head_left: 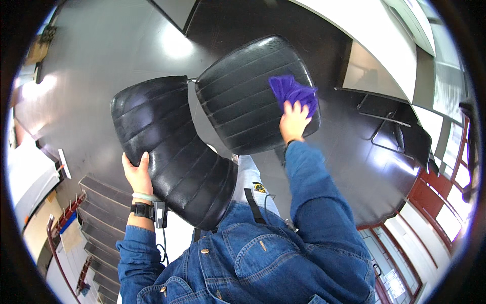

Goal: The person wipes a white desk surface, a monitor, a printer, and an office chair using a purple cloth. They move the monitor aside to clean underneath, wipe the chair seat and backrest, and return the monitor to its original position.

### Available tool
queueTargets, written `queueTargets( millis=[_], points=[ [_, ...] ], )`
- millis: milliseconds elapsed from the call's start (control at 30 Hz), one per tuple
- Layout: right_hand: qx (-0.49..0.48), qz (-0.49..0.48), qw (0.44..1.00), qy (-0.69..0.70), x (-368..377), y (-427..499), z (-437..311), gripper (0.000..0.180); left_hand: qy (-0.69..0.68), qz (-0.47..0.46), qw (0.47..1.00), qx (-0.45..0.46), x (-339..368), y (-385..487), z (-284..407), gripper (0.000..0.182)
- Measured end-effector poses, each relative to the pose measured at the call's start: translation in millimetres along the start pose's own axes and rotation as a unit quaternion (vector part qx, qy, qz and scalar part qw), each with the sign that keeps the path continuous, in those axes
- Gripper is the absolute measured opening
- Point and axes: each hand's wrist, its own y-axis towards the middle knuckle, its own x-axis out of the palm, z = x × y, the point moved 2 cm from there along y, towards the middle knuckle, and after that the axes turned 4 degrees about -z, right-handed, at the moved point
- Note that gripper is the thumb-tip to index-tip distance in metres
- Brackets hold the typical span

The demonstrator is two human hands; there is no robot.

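Note:
Before me is a chair with a ribbed black padded backrest (pixel 167 140) and a matching seat cushion (pixel 243 98), both with a glossy leather-like cover. My left hand (pixel 138 174) grips the backrest's left edge, thumb on the front face; the fingers behind it are hidden. With my right hand (pixel 294 121) I press a crumpled purple cloth (pixel 294 93) onto the seat near its right edge. The cloth looks slightly blurred. Most of the chair's frame is hidden under the padding.
Dark, shiny floor (pixel 87 102) surrounds the chair. Steps (pixel 102 228) descend at the lower left beside a handrail (pixel 57 250). A folding chair (pixel 395 129) stands to the right, and a dark panel (pixel 176 13) is at the top.

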Motion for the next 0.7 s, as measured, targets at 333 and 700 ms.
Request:
queueTargets(
  millis=[333,700],
  points=[
    [-0.496,-0.189,0.847,0.011,27,-35,-83,0.029,-0.005,0.021,0.999,-0.044,-8,1,-15,0.056],
    [-0.291,-0.063,0.954,-0.037,5,129,-247,0.033,0.029,0.021,0.999,-0.037,0,-9,5,0.051]
  ],
)
